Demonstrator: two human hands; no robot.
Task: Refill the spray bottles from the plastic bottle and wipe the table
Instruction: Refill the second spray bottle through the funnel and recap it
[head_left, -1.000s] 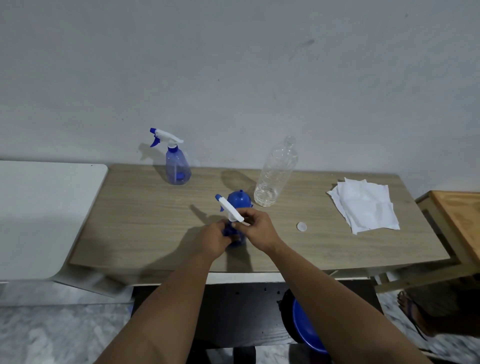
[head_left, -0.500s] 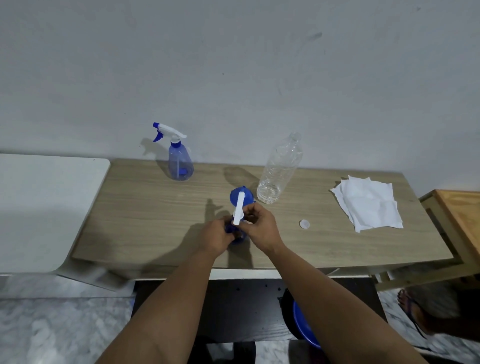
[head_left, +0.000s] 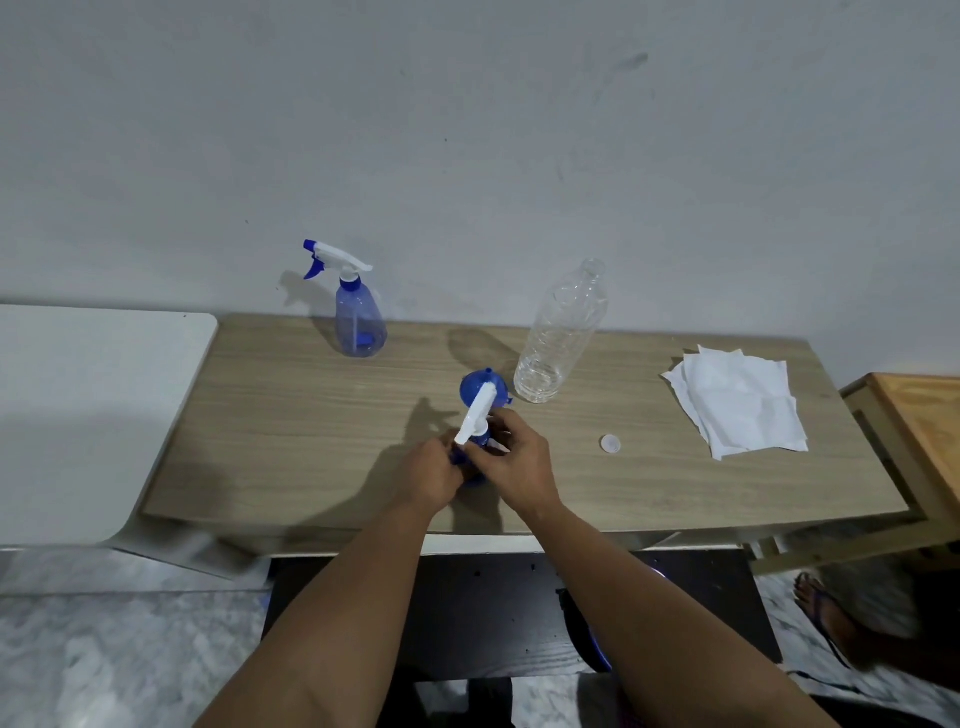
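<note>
Item: near spray bottle (head_left: 470, 462), blue, standing at the front middle of the wooden table (head_left: 291, 415). Our left hand (head_left: 434, 475) was curled round its body, hiding most of it. Our right hand (head_left: 511, 462) pinched the collar under the white trigger head (head_left: 475, 415).

Change noted: a second before, the trigger head had pointed up and to the left; half a second before, it had stood nearly end-on to us; at this moment it leaned away toward the upper right. We judged this a turning of the head on its thread. Whether we were loosening or tightening it, we could not tell.

Item: blue funnel (head_left: 485, 387), just behind the trigger head, partly covered by it.

Item: plastic bottle (head_left: 558, 338), clear, uncapped, upright beside the funnel, a little liquid at its base. Its cap (head_left: 610, 443) lay on the table to our right.

Item: second spray bottle (head_left: 358, 322), at the back by the wall, head fitted, unmoved.

Item: white cloths (head_left: 737, 405), stacked at the right end, untouched; we judged wiping not yet begun.
</note>
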